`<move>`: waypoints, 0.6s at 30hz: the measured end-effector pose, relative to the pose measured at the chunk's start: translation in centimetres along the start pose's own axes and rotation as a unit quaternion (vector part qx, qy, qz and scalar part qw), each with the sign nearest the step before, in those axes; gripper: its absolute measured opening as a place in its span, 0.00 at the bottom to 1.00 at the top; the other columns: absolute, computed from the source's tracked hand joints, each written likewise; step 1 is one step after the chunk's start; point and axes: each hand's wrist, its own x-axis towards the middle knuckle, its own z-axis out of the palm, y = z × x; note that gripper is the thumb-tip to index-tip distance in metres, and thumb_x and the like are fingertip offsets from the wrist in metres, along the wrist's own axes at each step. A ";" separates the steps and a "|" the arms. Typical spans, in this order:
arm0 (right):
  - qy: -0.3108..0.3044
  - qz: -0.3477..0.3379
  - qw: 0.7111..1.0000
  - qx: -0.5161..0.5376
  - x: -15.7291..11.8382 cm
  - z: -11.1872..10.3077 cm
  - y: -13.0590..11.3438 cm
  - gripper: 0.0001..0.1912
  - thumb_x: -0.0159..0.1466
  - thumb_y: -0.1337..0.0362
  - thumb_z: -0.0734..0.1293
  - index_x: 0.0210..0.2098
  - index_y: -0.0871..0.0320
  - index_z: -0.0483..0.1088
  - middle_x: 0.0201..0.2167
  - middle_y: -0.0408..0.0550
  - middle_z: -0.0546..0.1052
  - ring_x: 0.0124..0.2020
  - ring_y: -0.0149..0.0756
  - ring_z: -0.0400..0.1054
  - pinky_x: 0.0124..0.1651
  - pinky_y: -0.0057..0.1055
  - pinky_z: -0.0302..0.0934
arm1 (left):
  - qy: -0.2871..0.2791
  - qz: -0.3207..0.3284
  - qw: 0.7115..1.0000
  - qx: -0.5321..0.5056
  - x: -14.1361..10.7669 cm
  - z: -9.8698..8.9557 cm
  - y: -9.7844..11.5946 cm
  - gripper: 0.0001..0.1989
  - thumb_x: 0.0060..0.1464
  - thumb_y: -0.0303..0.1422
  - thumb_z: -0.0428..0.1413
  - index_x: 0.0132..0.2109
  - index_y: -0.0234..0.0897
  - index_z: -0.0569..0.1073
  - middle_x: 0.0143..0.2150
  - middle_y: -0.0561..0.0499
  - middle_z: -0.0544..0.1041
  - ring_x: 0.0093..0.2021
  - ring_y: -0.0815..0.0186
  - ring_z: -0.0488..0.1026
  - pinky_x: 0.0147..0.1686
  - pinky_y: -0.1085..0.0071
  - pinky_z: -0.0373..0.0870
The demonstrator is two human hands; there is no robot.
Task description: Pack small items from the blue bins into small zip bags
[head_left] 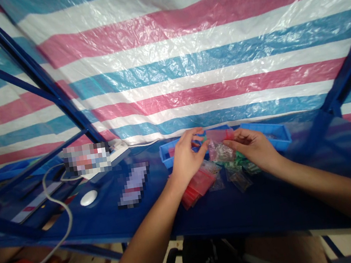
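Observation:
A small clear plastic zip bag (pixel 221 151) with a reddish upper part hangs between my hands over the blue table. My right hand (pixel 255 148) pinches its right edge between thumb and fingers. At the bag's left edge is my left hand (pixel 187 156), its fingers curved and a gap showing between thumb and index finger; the thumb tip is close to the bag, contact unclear. Below my left hand lies a pile of red plastic bags (pixel 200 185). More clear bags (pixel 239 180) with small contents lie under the held bag, among green pieces (pixel 248 165).
Blue bins (pixel 276 134) stand behind the pile, partly hidden by my hands. To the left are a blurred-out phone-shaped object (pixel 134 185), a white mouse (pixel 88 198), a power strip (pixel 104 162) and a loose cable (pixel 69 213). Blue frame bars (pixel 58 100) and a striped sheet (pixel 202 66) enclose the table.

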 end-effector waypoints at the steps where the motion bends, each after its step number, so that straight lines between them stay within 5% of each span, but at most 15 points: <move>1: 0.013 -0.005 1.000 -0.006 0.0 0.0 0.0 0.21 0.58 0.43 0.80 0.34 0.51 0.75 0.31 0.44 0.82 0.31 0.39 0.75 0.36 0.36 0.70 | 0.013 0.045 0.998 0.046 -0.1 0.0 0.3 0.16 0.64 0.36 0.64 0.56 0.38 0.79 0.55 0.42 0.81 0.52 0.58 0.80 0.52 0.62 0.78; 4: 0.041 -0.028 0.999 -0.023 0.0 0.0 0.2 0.22 0.60 0.43 0.79 0.33 0.50 0.71 0.29 0.42 0.80 0.29 0.38 0.73 0.35 0.35 0.69 | -0.041 0.128 0.987 0.085 -0.4 0.0 1.1 0.10 0.68 0.35 0.61 0.52 0.39 0.81 0.52 0.42 0.81 0.53 0.58 0.79 0.55 0.61 0.76; 9: -0.031 -0.034 0.999 0.006 -0.6 0.4 0.0 0.16 0.62 0.48 0.79 0.37 0.50 0.74 0.34 0.43 0.83 0.36 0.40 0.78 0.41 0.37 0.73 | -0.154 0.122 0.979 0.060 -0.7 0.4 1.4 0.17 0.65 0.41 0.64 0.57 0.39 0.81 0.53 0.42 0.82 0.50 0.56 0.80 0.53 0.62 0.76; 14: -0.085 -0.009 0.996 0.013 -1.1 1.1 -1.0 0.18 0.67 0.43 0.73 0.46 0.49 0.80 0.45 0.47 0.85 0.46 0.46 0.81 0.54 0.43 0.76 | -0.143 0.074 0.985 0.059 -0.5 0.2 1.3 0.14 0.69 0.42 0.59 0.51 0.38 0.83 0.47 0.44 0.83 0.46 0.57 0.80 0.48 0.65 0.73; 18: -0.040 -0.013 0.999 0.010 -0.8 0.8 -0.9 0.20 0.67 0.41 0.73 0.43 0.50 0.79 0.42 0.49 0.84 0.43 0.45 0.80 0.47 0.42 0.77 | -0.119 0.027 0.992 0.043 -0.3 0.1 1.2 0.18 0.73 0.43 0.53 0.45 0.38 0.84 0.40 0.47 0.83 0.40 0.60 0.78 0.42 0.67 0.70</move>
